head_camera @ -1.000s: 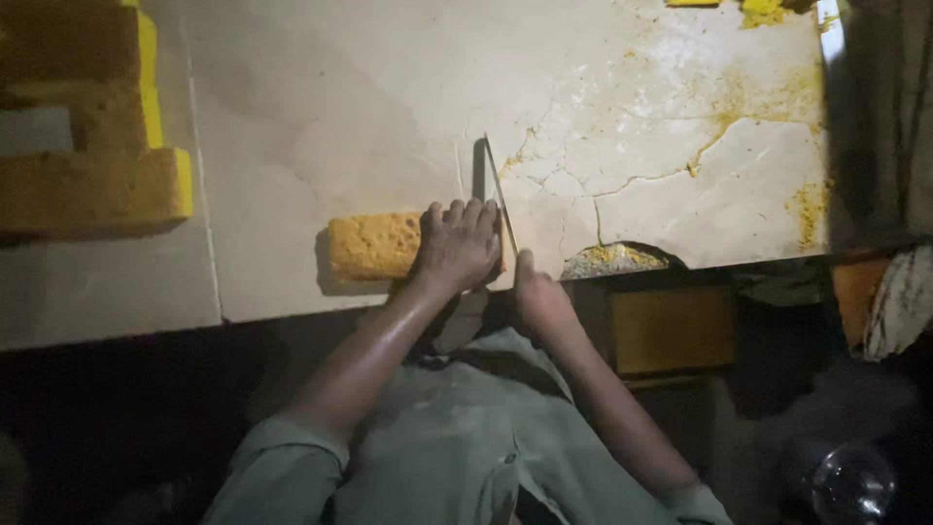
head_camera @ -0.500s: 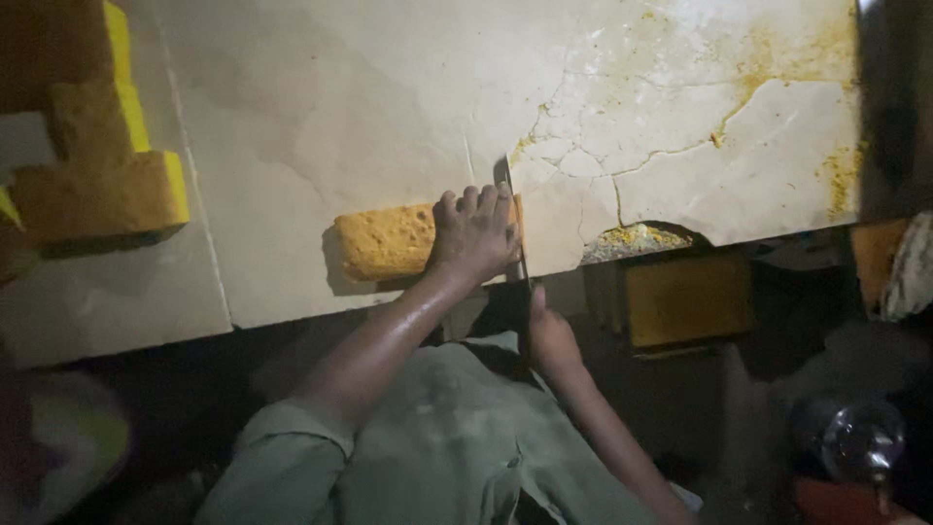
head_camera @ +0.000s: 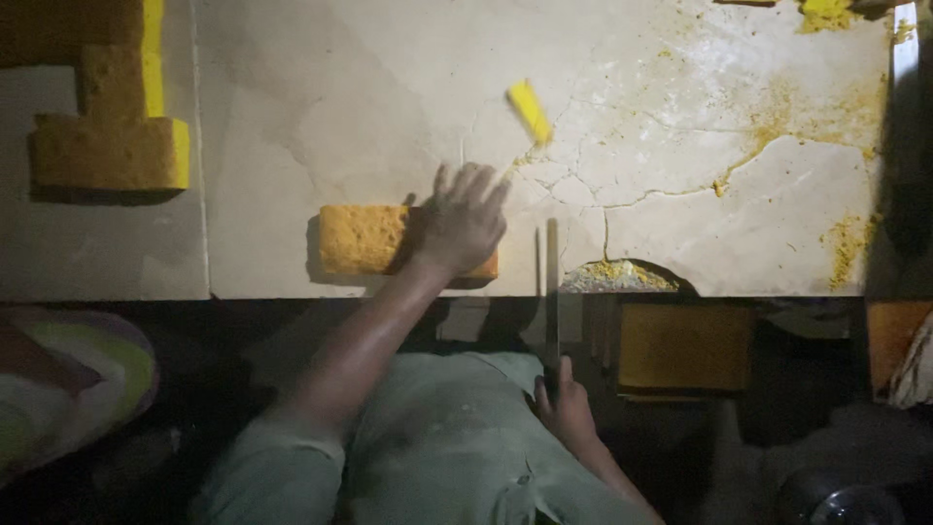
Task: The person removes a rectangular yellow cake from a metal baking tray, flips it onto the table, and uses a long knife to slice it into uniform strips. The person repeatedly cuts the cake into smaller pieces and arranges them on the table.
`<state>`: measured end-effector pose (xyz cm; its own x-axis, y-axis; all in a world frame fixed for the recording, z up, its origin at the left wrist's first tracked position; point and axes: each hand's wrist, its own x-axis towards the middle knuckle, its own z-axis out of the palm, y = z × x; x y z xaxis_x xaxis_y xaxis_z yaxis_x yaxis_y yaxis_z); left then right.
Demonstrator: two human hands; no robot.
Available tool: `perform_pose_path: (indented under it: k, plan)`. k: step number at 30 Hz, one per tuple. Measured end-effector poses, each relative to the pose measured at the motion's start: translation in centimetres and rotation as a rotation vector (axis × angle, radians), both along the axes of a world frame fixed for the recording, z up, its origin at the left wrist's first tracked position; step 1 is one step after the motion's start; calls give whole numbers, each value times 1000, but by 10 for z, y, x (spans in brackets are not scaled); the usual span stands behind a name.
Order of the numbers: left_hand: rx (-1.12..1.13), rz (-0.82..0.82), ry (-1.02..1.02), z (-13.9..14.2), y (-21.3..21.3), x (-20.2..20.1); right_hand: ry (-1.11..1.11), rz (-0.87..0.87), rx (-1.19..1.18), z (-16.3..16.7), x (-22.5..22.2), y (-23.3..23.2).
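now, at the near edge of the cracked stone slab [head_camera: 292, 117], a thin yellow slice [head_camera: 530, 111] lies loose on the far side of our left hand [head_camera: 462, 226], a piece that was not there half a second ago, when the blade was down against the end of the orange sponge block [head_camera: 364, 239]. we read that as a cut just finished: the sliver has come off and been flicked away from the block. the left hand lies flat on the right end of the block with its fingers spread and lifted toward the slice, pinching nothing. the knife [head_camera: 551, 282] has pulled back toward us, its blade crossing the slab's near edge just right of the block and no longer touching it; our right hand [head_camera: 567, 408] is closed round the handle, low over our lap. the block itself has stayed near the slab's near edge (shorter now, we judge, by that one slice). stacked orange and yellow sponge pieces [head_camera: 107, 117] sit at the far left, well apart, and yellow crumbs [head_camera: 617, 277] gather in a notch at the near edge, right of the knife.
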<state>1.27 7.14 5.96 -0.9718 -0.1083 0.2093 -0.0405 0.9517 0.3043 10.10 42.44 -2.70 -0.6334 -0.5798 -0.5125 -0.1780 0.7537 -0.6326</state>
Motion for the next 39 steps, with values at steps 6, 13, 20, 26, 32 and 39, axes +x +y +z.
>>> perform_pose_path:
  k: [6,13,20,26,32,39]
  plan:
    - [-25,79,-263,13,-3,33,63,293,145,-16,-39,-50]
    - [-331,122,-126,3,-7,39,94,174,231,86,-102,-212]
    - [-51,101,-234,16,-12,42,-564,-500,586,111,-26,-140]
    - [-106,75,-206,4,-17,39,112,116,254,63,-31,-152]
    - [-66,116,-58,-9,-20,45,20,-47,160,71,-89,-207]
    - [7,101,-267,0,-24,44,-198,-141,79,73,-3,-108]
